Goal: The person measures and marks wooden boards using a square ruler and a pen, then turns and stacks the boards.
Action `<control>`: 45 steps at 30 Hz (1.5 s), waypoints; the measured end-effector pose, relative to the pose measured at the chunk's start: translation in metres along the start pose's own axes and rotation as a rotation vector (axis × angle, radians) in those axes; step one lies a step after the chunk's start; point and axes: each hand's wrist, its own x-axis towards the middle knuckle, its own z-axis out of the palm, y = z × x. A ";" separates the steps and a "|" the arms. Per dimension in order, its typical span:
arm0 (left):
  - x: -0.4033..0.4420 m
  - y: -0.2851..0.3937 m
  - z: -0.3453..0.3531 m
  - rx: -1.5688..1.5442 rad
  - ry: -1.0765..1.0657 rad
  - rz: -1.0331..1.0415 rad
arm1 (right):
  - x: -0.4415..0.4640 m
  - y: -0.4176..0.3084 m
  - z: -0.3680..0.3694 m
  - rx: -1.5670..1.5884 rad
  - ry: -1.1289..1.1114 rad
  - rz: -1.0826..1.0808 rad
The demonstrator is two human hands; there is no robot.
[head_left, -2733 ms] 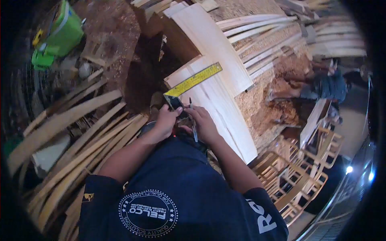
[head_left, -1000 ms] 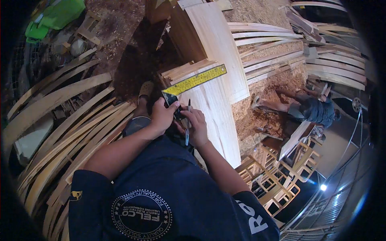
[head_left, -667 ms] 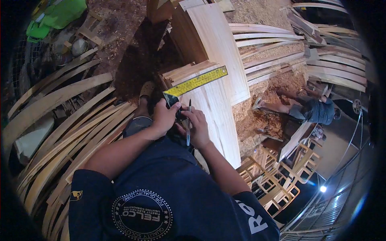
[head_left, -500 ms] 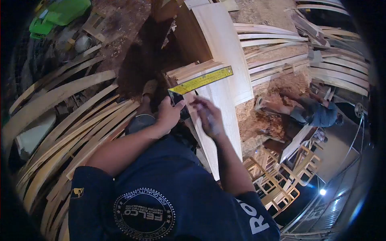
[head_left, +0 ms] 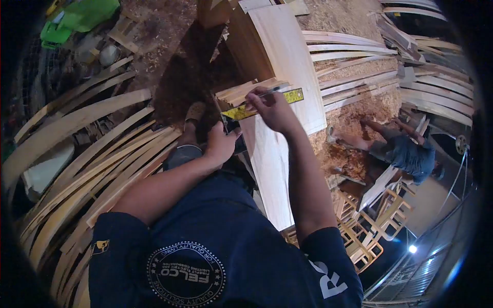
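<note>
A yellow try square (head_left: pixel 293 96) lies across the end of a pale plank (head_left: pixel 266 164) on top of a stack of boards. My left hand (head_left: pixel 222 145) is closed on the square's dark handle at the plank's near edge. Over the yellow blade is my right hand (head_left: pixel 271 109), its fingers pinched round a pen (head_left: pixel 270 91) and covering part of the blade. The pen's tip is too small to make out.
Another wide board stack (head_left: pixel 287 56) stands beyond. Curved wood strips (head_left: pixel 87 179) fill the left side; more strips (head_left: pixel 354 56) lie at upper right. A person (head_left: pixel 411 154) bends over a board at right, near wooden frames (head_left: pixel 370 226). A green container (head_left: pixel 84 15) is at upper left.
My right hand, with the pen, has moved up and away from beside my left hand to over the square's blade. My left hand still holds the handle. The view has shifted slightly.
</note>
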 end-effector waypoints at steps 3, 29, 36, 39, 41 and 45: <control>0.003 -0.015 0.006 -0.138 -0.014 0.025 | 0.001 0.006 -0.043 -0.166 0.100 0.073; -0.005 -0.006 0.007 -0.016 -0.007 -0.004 | 0.002 0.011 -0.098 -0.692 0.471 0.121; -0.015 0.020 -0.002 0.020 -0.055 -0.102 | -0.007 -0.019 0.018 -0.712 0.221 -0.003; 0.025 -0.055 0.027 -0.006 0.062 0.403 | -0.011 -0.040 0.063 -0.621 0.088 -0.090; 0.028 -0.064 0.032 -0.267 0.025 0.264 | -0.013 -0.032 0.068 -0.483 0.065 -0.148; 0.001 -0.013 0.009 0.124 0.023 0.142 | -0.037 -0.023 0.039 -0.359 0.148 -0.278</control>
